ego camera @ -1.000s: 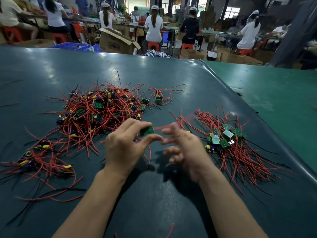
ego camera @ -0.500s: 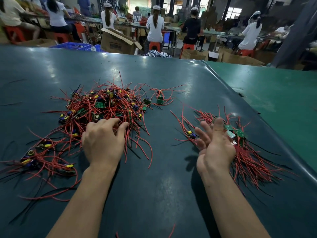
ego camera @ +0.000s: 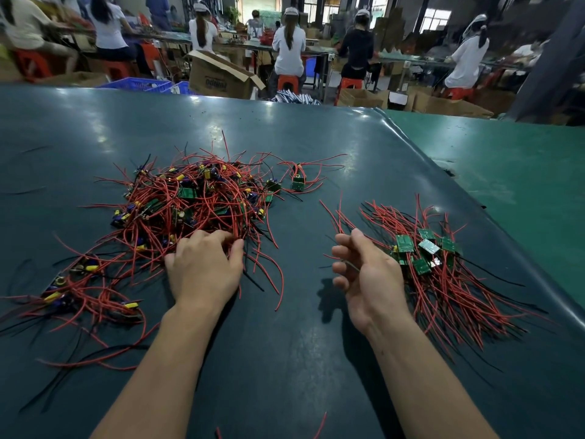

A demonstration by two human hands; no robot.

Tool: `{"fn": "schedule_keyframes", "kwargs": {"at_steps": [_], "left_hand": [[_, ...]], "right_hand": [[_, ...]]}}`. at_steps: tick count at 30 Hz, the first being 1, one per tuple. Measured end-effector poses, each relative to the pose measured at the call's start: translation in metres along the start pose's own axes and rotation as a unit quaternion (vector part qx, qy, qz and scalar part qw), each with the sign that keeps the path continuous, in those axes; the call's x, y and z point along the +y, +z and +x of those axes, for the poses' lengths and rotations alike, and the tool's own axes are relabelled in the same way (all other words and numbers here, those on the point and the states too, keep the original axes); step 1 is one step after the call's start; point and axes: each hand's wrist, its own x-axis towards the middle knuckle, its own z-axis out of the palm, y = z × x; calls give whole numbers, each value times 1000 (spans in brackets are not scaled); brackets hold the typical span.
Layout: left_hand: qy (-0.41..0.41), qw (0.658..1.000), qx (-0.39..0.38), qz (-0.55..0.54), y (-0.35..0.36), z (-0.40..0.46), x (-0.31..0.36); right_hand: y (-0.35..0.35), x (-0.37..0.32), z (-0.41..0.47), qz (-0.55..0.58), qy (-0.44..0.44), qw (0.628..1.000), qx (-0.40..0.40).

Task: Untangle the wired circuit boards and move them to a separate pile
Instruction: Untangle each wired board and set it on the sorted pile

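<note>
- The left hand (ego camera: 202, 274) lies palm down at the near edge of the tangle (ego camera: 190, 201), its fingertips curled into the red wires; whether they actually grip a wire or board I cannot tell.
- The right hand (ego camera: 364, 274) hangs just left of the sorted pile (ego camera: 443, 267), thumb side up, fingers loosely curled and holding nothing.
- The tangle, a mound of red and black wires with green boards and yellow and blue parts, sits left of centre on the dark mat (ego camera: 285, 359).
- A looser clump (ego camera: 79, 296) of the same wired boards trails to the near left of the tangle.
- One board (ego camera: 297, 183) with its red wires lies apart at the tangle's far right.
- In the sorted pile, green boards sit at the far end and the wires run roughly alongside one another toward the near right.
- A cardboard box (ego camera: 221, 76) stands beyond the table's far edge.
</note>
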Motion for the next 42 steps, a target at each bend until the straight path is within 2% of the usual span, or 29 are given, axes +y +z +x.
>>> {"fn": "schedule_keyframes", "kwargs": {"at_steps": [5, 7, 9, 11, 13, 15, 16, 18, 21, 24, 27, 29, 32, 34, 36, 38, 40, 42], "left_hand": [[-14, 999, -26, 22, 3, 4, -5], [-17, 1000, -17, -5, 1, 5, -7], [-10, 998, 25, -65, 0, 5, -7], [27, 985, 106, -132, -3, 3, -6], [78, 954, 222, -184, -9, 0, -3], [138, 902, 336, -233, -16, -1, -1], [173, 876, 372, -252, -18, -3, 1], [243, 847, 390, -269, -19, -9, 8], [351, 832, 332, -273, -15, -23, 24], [437, 820, 235, -287, -8, -35, 38], [483, 801, 168, -311, -1, -43, 50], [493, 795, 139, -327, 2, -47, 56], [492, 795, 133, -329, 1, -49, 58], [477, 798, 120, -348, -1, -50, 58], [456, 793, 95, -392, -4, -52, 58], [443, 789, 101, -414, -4, -53, 56], [421, 796, 91, -426, -1, -54, 53], [349, 830, 35, -434, 2, -54, 55]], "right_hand": [[-2, -2, 0, -3, 6, 1000, -14], [-1, -1, 0, -13, 8, 1000, -23], [-1, 1, 1, -16, 8, 1000, -26], [-1, 1, 1, -19, 5, 1000, -24], [-3, 2, 3, -26, 1, 999, -24], [-3, 2, 3, -34, -5, 999, -33], [-2, 2, 2, -40, -7, 998, -40], [1, 5, 0, -74, -15, 994, -78], [7, 18, -5, -178, -67, 967, -167], [13, 28, -10, -250, -129, 925, -256], [10, 25, -9, -350, -275, 858, -256], [8, 22, -9, -372, -315, 838, -244], [7, 19, -11, -306, -294, 866, -265], [8, 18, -8, -200, -244, 919, -236], [10, 17, -2, -68, -170, 969, -163], [10, 14, 2, 21, -139, 984, -106], [7, 6, 4, 106, -114, 984, -89], [4, -2, 4, 163, -80, 979, -87]]}}
